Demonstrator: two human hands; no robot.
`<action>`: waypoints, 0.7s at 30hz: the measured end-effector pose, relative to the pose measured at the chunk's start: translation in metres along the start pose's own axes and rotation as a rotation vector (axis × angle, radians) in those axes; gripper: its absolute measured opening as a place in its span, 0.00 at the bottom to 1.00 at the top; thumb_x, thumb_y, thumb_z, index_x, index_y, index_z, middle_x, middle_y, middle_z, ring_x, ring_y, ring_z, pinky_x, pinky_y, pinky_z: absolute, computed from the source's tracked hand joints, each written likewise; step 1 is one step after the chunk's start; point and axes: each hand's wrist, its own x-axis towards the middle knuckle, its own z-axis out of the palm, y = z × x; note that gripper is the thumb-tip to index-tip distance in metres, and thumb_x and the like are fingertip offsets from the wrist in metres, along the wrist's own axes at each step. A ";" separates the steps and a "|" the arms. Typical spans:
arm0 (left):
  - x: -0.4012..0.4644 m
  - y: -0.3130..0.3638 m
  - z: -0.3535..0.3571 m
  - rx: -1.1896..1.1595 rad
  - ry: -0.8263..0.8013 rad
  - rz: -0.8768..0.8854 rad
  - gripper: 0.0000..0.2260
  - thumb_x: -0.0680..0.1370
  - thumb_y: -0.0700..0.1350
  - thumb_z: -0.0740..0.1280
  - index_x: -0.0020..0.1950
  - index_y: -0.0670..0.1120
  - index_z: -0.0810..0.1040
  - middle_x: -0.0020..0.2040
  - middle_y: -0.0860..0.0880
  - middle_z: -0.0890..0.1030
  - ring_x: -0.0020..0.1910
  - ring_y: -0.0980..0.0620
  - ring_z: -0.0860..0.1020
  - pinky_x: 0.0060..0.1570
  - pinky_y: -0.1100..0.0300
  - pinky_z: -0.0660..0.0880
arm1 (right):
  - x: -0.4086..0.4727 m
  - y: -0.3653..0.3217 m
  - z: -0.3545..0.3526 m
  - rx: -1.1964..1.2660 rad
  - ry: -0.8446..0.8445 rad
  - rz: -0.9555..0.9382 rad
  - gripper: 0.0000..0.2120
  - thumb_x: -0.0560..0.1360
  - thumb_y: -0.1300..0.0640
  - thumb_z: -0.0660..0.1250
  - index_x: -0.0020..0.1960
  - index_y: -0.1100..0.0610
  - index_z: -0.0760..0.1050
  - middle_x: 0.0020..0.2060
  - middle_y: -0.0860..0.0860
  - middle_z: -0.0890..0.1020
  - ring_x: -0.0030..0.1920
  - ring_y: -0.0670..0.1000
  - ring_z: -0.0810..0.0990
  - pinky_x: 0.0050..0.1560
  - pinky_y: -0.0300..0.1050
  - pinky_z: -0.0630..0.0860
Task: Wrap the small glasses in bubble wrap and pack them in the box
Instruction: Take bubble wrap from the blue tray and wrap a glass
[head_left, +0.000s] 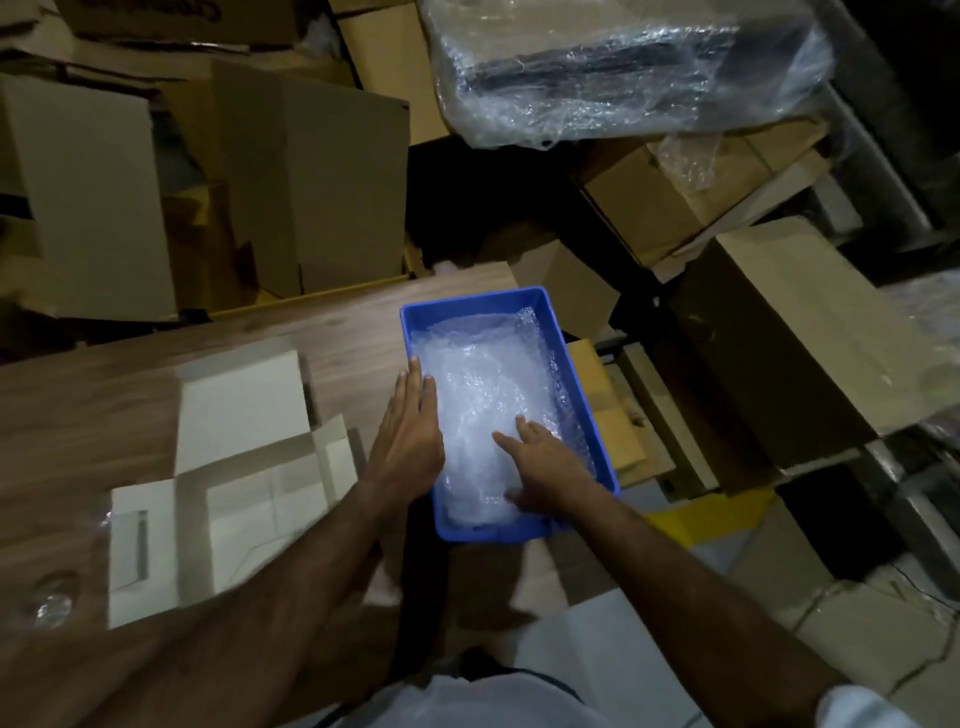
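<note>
- The right hand (545, 462) lies flat in the blue tray (571, 364) with its fingers spread out, pressing on the bubble wrap (483, 379). It grips nothing. If a small glass is hidden under the wrap, a hard push could crack it. I cannot see any glass in the tray.
- The left hand (410, 431) rests flat along the tray's left wall, fingers straight, holding nothing. The tray's near end sticks out past the edge of the worktop (156, 353). If this hand lets go or both hands press down there, the tray could tip and fall to the floor.
- The bubble wrap is slippery and puffy. It could slide or spring up, and things inside could roll out.
- The white box (244, 467) lies opened out flat on the worktop, left of the tray. It is not folded up yet, so nothing can go in safely.
- At the left edge something clear and shiny (49, 603) sits near the box. It may be a glass, but it is too blurry to tell. An arm could bump it.
- Far behind, cardboard boxes (311, 182) lean in messy piles and could slide down.
</note>
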 end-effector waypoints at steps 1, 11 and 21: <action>-0.001 0.001 0.002 0.018 0.011 0.001 0.36 0.80 0.38 0.64 0.81 0.35 0.45 0.82 0.37 0.39 0.81 0.40 0.40 0.80 0.47 0.45 | 0.004 -0.002 -0.001 -0.010 0.008 -0.012 0.40 0.75 0.48 0.72 0.81 0.49 0.57 0.81 0.61 0.55 0.78 0.60 0.60 0.75 0.54 0.65; -0.009 0.009 0.005 -0.002 0.039 -0.088 0.35 0.81 0.39 0.59 0.83 0.43 0.44 0.82 0.45 0.37 0.81 0.48 0.38 0.74 0.57 0.37 | 0.017 0.000 0.008 0.043 0.285 -0.075 0.11 0.78 0.60 0.63 0.56 0.53 0.82 0.70 0.52 0.76 0.64 0.57 0.79 0.53 0.53 0.80; -0.012 0.000 0.006 -0.052 0.071 -0.048 0.28 0.84 0.38 0.56 0.83 0.42 0.50 0.83 0.47 0.44 0.81 0.51 0.42 0.80 0.53 0.45 | 0.007 -0.021 0.015 0.489 0.104 -0.116 0.44 0.72 0.36 0.69 0.81 0.52 0.59 0.81 0.54 0.60 0.80 0.54 0.59 0.77 0.51 0.61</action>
